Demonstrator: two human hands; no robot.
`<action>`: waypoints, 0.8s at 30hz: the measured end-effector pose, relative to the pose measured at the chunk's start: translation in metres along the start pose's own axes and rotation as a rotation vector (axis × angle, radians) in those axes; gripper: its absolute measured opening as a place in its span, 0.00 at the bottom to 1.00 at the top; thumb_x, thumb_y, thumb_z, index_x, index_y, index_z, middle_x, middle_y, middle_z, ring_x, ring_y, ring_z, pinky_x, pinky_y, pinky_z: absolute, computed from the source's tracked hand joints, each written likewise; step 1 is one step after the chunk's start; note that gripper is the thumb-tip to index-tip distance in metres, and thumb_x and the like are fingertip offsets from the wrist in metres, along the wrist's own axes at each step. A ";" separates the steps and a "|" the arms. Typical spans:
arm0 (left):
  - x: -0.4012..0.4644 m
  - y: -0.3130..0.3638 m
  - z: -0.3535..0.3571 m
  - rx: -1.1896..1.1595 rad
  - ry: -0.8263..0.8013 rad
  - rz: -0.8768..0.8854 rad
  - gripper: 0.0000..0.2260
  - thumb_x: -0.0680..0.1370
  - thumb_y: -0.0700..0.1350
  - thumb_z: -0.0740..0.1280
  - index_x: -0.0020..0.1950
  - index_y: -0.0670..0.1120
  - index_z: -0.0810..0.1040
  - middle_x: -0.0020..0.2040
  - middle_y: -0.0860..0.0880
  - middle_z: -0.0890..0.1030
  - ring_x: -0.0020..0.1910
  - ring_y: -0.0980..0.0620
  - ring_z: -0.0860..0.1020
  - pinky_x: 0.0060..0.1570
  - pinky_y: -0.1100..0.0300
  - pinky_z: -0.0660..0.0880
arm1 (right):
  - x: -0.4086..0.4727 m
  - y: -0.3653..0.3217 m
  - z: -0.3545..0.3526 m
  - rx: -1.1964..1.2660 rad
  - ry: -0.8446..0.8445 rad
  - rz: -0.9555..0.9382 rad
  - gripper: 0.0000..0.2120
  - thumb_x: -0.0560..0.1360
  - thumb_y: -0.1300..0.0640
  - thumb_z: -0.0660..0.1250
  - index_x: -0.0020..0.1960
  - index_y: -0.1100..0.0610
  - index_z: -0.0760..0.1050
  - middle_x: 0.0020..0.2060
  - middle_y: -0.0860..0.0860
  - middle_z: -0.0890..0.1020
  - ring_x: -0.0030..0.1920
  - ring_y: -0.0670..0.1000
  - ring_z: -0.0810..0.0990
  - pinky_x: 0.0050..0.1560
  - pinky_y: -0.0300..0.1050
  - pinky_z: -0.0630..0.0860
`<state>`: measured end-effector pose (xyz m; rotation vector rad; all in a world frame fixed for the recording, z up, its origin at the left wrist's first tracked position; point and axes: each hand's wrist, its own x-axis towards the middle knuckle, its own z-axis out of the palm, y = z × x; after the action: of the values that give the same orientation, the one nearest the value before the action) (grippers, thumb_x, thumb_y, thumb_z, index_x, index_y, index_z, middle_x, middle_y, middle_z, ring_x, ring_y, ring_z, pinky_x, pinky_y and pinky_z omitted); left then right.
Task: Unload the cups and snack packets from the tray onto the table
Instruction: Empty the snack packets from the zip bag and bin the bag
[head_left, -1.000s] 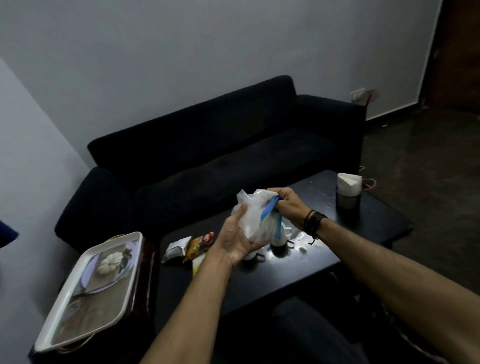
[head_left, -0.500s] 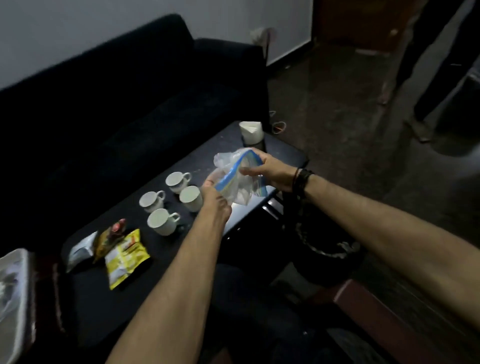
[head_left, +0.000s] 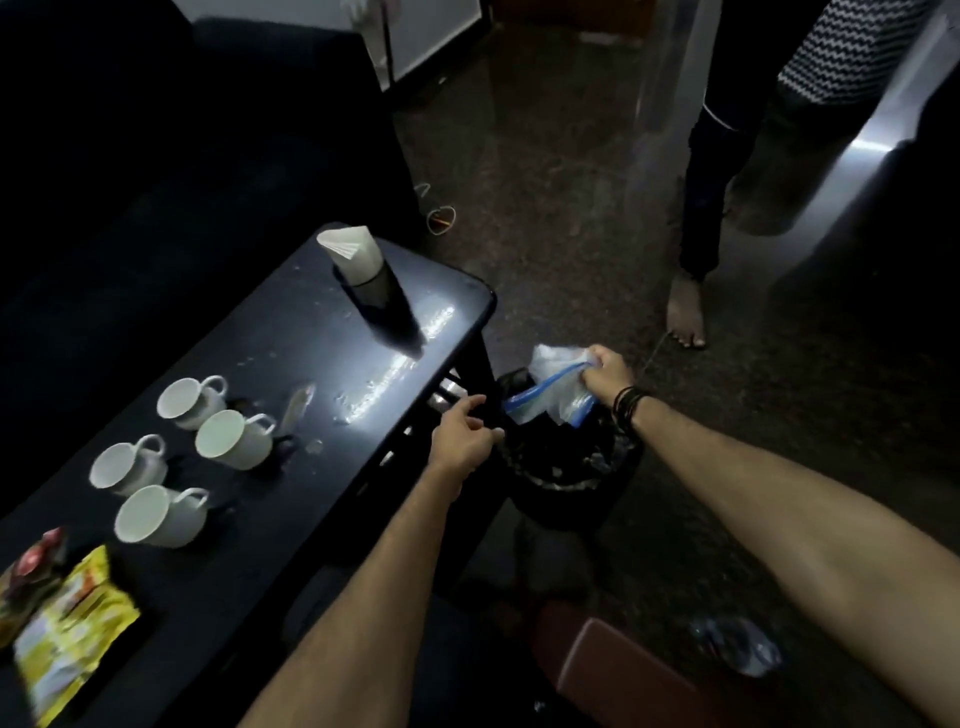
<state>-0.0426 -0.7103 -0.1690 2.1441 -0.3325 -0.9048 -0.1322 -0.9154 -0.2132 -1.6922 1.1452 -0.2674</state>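
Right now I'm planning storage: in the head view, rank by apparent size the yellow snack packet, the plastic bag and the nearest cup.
1. yellow snack packet, though nearness inflates it
2. plastic bag
3. nearest cup, close to the bag

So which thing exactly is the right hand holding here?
Start at the black table and go past its near right corner to the dark bin. Above it, the right hand grips a crumpled clear plastic bag, the only item with a blue strip.
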 end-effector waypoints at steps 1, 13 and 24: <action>0.003 -0.006 0.005 0.048 -0.013 -0.002 0.25 0.73 0.41 0.73 0.69 0.50 0.74 0.56 0.43 0.79 0.50 0.47 0.80 0.51 0.55 0.78 | 0.005 0.016 0.005 -0.116 -0.004 0.026 0.06 0.74 0.68 0.60 0.44 0.61 0.74 0.41 0.61 0.77 0.47 0.57 0.78 0.40 0.46 0.69; 0.031 -0.032 0.009 0.308 -0.046 -0.009 0.27 0.73 0.47 0.74 0.72 0.51 0.72 0.61 0.45 0.79 0.59 0.49 0.77 0.58 0.61 0.72 | 0.031 0.074 0.057 -0.682 -0.394 0.170 0.44 0.73 0.49 0.71 0.79 0.55 0.48 0.76 0.61 0.54 0.74 0.65 0.61 0.70 0.59 0.66; 0.011 -0.026 -0.050 0.242 0.204 0.084 0.21 0.70 0.44 0.73 0.62 0.48 0.78 0.45 0.51 0.79 0.49 0.50 0.80 0.50 0.64 0.73 | 0.018 -0.043 0.082 -0.610 -0.302 -0.419 0.28 0.72 0.56 0.69 0.70 0.58 0.64 0.65 0.60 0.70 0.64 0.62 0.72 0.63 0.53 0.71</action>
<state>-0.0008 -0.6703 -0.1716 2.4009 -0.4428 -0.6165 -0.0461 -0.8776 -0.2202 -2.4140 0.6668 0.0987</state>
